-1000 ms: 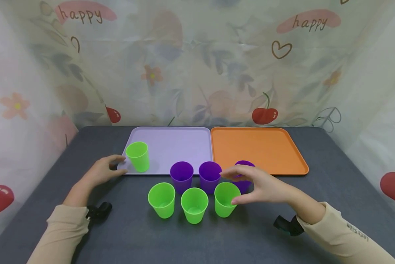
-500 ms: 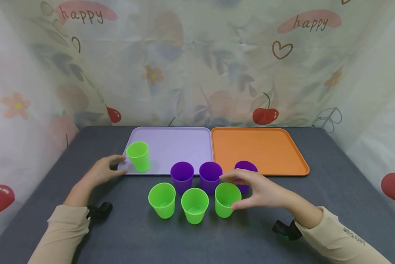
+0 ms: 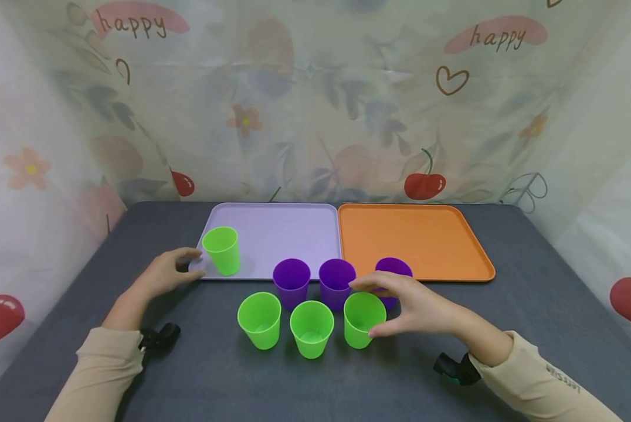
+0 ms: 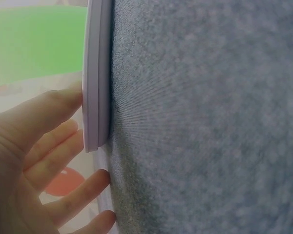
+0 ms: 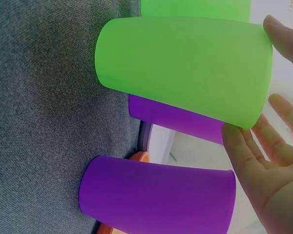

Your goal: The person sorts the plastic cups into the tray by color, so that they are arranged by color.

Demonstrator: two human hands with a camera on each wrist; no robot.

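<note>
In the head view, my right hand [image 3: 413,305] is spread about the rim of the rightmost front green cup [image 3: 365,319]. Its thumb overlaps the cup's right side and the fingers reach behind the rim; the cup stands upright on the table. The right wrist view has a fingertip [image 5: 229,131] and the thumb at that rim, without a clear squeeze. My left hand [image 3: 165,272] lies beside the left edge of the lilac tray [image 3: 284,234], fingers loosely bent and holding nothing. Right by it, another green cup [image 3: 223,251] stands on that tray.
Two more green cups [image 3: 259,319] stand in the front row. Behind them are purple cups [image 3: 291,284], the right one [image 3: 394,268] partly hidden by my right hand. An orange tray [image 3: 416,234] adjoins the lilac one. Patterned cloth surrounds the dark table [image 3: 273,392].
My right hand has come slightly down and toward me around the green cup's rim. The left hand and all cups stay in place; the head view shifts very slightly.
</note>
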